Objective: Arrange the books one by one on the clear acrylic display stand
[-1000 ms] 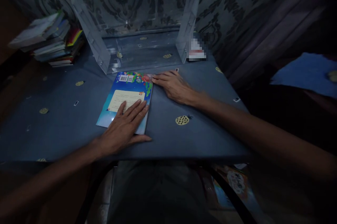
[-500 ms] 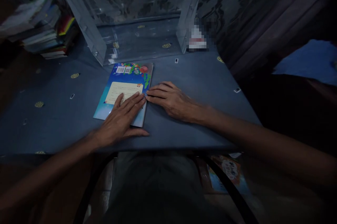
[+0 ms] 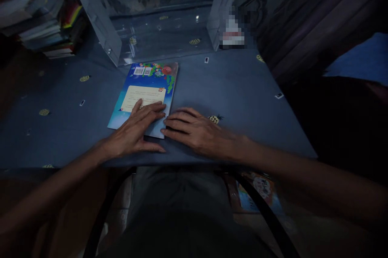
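Note:
A blue book [image 3: 118,117] with a cream text panel and barcodes lies flat on the dark blue tablecloth. Across its lower part rests my left hand [image 3: 133,129], fingers stretched out and the thumb reaching past the bottom edge. At the book's right edge is my right hand [image 3: 194,129], its fingers extended and the fingertips touching that edge near the lower corner. Neither hand grips anything. My left hand covers part of the panel and the lower cover.
Behind the book stands a clear plastic stand [image 3: 106,44]. A tall stack of books [image 3: 39,28] rises at the back left. The patterned tablecloth [image 3: 242,88] ends at the front and right. Below lies another book [image 3: 257,193], beside a dark curved bar [image 3: 263,213].
My right hand has slid down along the book's right edge toward its lower corner. My left hand stays on the cover. The whole view has shifted slightly.

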Available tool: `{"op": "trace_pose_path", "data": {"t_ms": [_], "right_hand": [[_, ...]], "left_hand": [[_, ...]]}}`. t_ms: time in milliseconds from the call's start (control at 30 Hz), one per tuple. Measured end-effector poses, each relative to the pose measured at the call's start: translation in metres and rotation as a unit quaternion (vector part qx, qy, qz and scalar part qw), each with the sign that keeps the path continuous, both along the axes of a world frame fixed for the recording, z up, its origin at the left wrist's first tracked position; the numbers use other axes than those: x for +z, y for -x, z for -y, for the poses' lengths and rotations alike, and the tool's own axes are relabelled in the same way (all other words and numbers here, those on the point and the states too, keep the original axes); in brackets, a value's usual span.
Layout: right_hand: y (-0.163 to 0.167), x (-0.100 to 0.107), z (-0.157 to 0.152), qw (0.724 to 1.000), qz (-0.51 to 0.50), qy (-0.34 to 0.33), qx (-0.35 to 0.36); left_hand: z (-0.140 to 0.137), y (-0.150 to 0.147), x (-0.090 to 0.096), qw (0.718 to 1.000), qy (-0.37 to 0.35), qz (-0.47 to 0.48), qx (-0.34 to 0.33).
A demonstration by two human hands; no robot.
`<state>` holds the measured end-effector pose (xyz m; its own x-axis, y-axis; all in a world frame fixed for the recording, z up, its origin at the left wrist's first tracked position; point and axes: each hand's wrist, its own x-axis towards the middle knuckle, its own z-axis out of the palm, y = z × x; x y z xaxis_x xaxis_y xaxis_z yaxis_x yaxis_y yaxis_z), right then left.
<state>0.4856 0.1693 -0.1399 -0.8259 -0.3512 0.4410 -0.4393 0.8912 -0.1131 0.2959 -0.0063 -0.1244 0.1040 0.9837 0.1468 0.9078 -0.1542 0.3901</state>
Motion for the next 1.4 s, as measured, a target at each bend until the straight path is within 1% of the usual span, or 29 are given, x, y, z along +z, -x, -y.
{"op": "trace_pose_path", "data": {"t_ms": [133,233,400,467,600,767,967,1067,1167,1300,1400], "right_hand": [[-0.005,0.001,0.004,1.0,-0.01,-0.007,0.013],[-0.007,0.001,0.004,1.0,0.002,-0.006,0.015],[-0.006,0.004,0.003,1.0,0.016,-0.008,0.011],[-0.006,0.005,0.003,1.0,0.014,-0.011,0.011],[-0.006,0.004,0.002,1.0,0.001,-0.007,0.015],[-0.005,0.004,0.002,1.0,-0.008,-0.003,0.012],[-0.005,0.007,0.004,1.0,0.012,-0.005,-0.001],[-0.005,0.009,0.004,1.0,0.027,-0.005,-0.001],[-0.006,0.01,0.004,0.999,0.038,-0.004,0.002],[-0.005,0.009,0.004,0.999,0.036,-0.006,0.0],[-0.006,0.011,0.003,0.999,0.043,-0.006,0.005]], "left_hand": [[0.002,0.001,0.001,0.999,-0.007,-0.026,-0.026],[0.007,0.003,0.004,0.997,-0.008,-0.05,-0.05],[0.022,0.001,0.011,0.994,-0.041,-0.055,-0.083],[0.028,-0.002,0.012,0.994,-0.052,-0.048,-0.086],[0.034,-0.007,0.014,0.995,-0.05,-0.043,-0.079],[0.034,-0.008,0.013,0.994,-0.054,-0.048,-0.08],[0.033,-0.011,0.015,0.994,-0.048,-0.064,-0.076],[0.027,-0.011,0.016,0.995,-0.045,-0.055,-0.071],[0.014,-0.009,0.016,0.997,-0.025,-0.047,-0.058],[-0.013,0.001,0.017,0.997,-0.002,-0.061,-0.043],[-0.04,0.014,0.016,0.996,0.011,-0.078,-0.037]]}}
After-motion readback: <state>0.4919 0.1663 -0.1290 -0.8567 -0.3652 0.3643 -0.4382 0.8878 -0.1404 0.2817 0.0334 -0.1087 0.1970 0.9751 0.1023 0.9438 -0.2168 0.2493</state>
